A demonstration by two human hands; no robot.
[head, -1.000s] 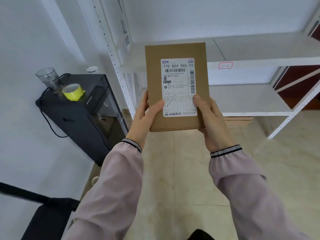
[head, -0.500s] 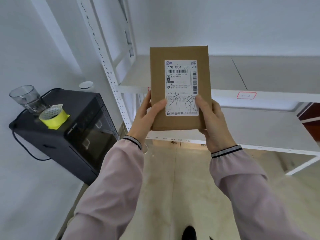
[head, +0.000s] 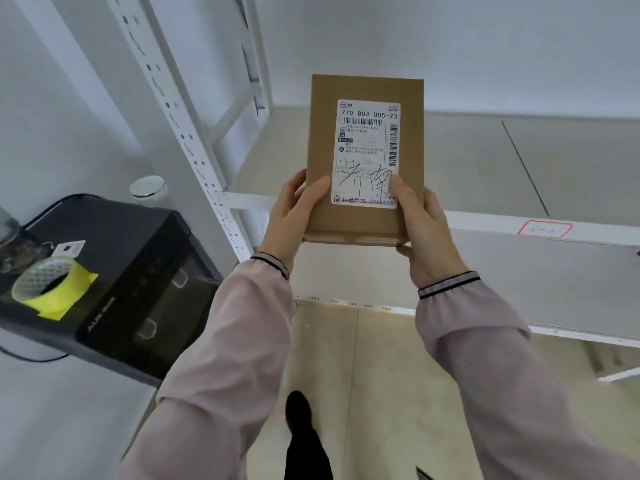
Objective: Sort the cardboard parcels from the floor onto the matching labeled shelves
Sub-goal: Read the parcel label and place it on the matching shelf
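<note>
Parcel (head: pixel 365 157) stands upright between both hands, held up in front of the shelf (head: pixel 485 161), its label (head: pixel 367 152) facing the camera. The left hand (head: pixel 294 216) is closed on the lower left edge, thumb lying across the front just left of the label's bottom corner, the other fingers wrapped out of sight behind the cardboard. The right hand (head: pixel 420 230) is closed on the lower right corner, thumb pressed over the label's handwritten part, palm under the bottom edge. Above the thumbs the label reads 770 B04 005-23, with barcodes below and along its right side. Right of the right hand, on the shelf's front lip, sits a red-bordered tag (head: pixel 544 229); its writing is too faint to read. Left of the left hand a white upright (head: pixel 194 147) with holes rises, and further left a black machine (head: pixel 138 271) carries a tape roll (head: pixel 48 285) with a yellow tail. Below the wrists, pale sleeves run toward the camera over a beige floor (head: pixel 374 375).
</note>
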